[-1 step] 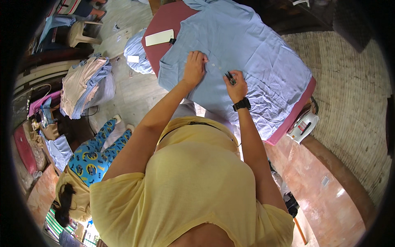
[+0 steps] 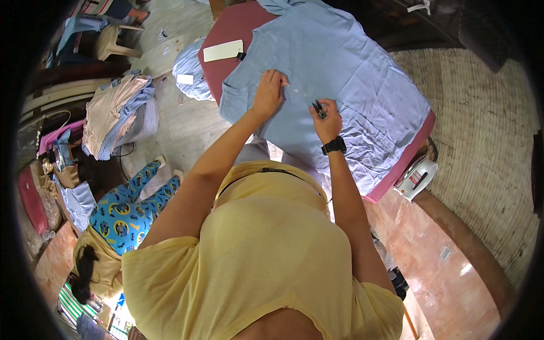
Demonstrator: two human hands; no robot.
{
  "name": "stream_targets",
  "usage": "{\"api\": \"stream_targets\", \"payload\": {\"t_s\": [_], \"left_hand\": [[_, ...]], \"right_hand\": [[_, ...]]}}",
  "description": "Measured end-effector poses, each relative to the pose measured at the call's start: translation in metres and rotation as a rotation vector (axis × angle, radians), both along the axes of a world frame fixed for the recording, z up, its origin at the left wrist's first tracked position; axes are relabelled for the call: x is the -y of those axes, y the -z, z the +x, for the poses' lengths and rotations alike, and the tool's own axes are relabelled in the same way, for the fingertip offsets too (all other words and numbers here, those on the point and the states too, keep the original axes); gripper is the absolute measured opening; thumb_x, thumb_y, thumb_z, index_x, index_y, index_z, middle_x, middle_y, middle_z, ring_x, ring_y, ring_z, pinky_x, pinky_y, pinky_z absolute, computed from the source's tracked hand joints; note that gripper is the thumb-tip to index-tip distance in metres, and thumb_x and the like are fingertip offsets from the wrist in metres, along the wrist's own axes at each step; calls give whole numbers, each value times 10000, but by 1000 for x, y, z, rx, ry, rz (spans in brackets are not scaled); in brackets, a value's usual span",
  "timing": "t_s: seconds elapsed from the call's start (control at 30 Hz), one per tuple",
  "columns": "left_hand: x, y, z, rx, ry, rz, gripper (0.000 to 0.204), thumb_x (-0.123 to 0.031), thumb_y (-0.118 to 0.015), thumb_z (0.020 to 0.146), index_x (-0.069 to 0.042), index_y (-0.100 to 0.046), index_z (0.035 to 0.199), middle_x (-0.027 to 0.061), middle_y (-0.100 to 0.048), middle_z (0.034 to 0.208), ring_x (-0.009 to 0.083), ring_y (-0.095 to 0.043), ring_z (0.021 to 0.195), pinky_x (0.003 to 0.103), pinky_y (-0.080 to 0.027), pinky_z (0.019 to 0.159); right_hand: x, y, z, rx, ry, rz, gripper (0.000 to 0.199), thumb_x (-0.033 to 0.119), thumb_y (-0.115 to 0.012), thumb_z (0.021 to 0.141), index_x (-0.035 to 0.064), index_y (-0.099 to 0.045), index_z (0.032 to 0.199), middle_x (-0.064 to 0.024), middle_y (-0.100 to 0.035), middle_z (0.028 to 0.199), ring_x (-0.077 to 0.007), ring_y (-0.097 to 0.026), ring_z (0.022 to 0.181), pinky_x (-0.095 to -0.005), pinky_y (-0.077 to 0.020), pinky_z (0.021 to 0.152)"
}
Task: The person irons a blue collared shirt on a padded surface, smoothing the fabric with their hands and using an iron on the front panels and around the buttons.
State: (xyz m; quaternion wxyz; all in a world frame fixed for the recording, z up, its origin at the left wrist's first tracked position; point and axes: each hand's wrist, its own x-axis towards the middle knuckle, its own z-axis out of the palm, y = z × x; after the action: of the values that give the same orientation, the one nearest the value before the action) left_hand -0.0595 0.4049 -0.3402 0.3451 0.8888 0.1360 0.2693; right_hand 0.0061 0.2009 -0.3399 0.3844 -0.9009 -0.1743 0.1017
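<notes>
A light blue garment (image 2: 328, 48) with small pale buttons down its front lies spread over the reddish board. My left hand (image 2: 269, 93) rests on the garment near the buttons, fingertips pinched together on the cloth beside the button line. In my right hand (image 2: 328, 126) I hold small black thread snips (image 2: 319, 109), blades pointing up and away from me, just right of the lowest visible button. A white tag (image 2: 223, 51) lies by the garment's neck edge, at the board's far left.
A white iron (image 2: 416, 179) stands by the right edge of the reddish board (image 2: 218, 33). Another blue bundle (image 2: 191, 71) sits left of it. Farther left are a pile of folded clothes (image 2: 116, 116), a plastic chair (image 2: 110, 42) and a person in patterned blue trousers (image 2: 122, 224).
The whole view has shifted very slightly. Both hands keep their places on and over the garment, and the snips stay in my right hand.
</notes>
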Motion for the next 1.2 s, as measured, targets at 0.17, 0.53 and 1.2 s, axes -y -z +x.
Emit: {"api": "stream_targets", "payload": {"t_s": [0.17, 0.53, 1.2], "left_hand": [[-16, -16, -20, -12, -73, -354, 121, 25, -587, 820, -12, -526, 918, 160, -534, 903, 344, -525, 891, 420, -433, 768], [-26, -15, -6, -92, 195, -27, 110, -65, -624, 847, -72, -643, 955, 88, -572, 971, 290, -575, 935, 381, -486, 800], [-33, -8, 4, -134, 282, 125, 140, -21, -602, 764, -73, -536, 875, 71, -512, 940, 267, -542, 909, 373, -483, 754]], "right_hand": [[1, 5, 4, -30, -6, 13, 342, 239, -795, 738, 165, -598, 1008, -16, -612, 696, -224, -625, 641, -371, -468, 576], [-53, -33, 6, -69, -227, -56, 339, 330, -629, 911, 87, -521, 1122, -114, -664, 973, -300, -668, 902, -401, -506, 744], [-77, -21, 6, 248, -382, -70, 116, 235, -615, 882, 127, -575, 892, -86, -617, 855, -355, -614, 753, -467, -467, 609]]}}
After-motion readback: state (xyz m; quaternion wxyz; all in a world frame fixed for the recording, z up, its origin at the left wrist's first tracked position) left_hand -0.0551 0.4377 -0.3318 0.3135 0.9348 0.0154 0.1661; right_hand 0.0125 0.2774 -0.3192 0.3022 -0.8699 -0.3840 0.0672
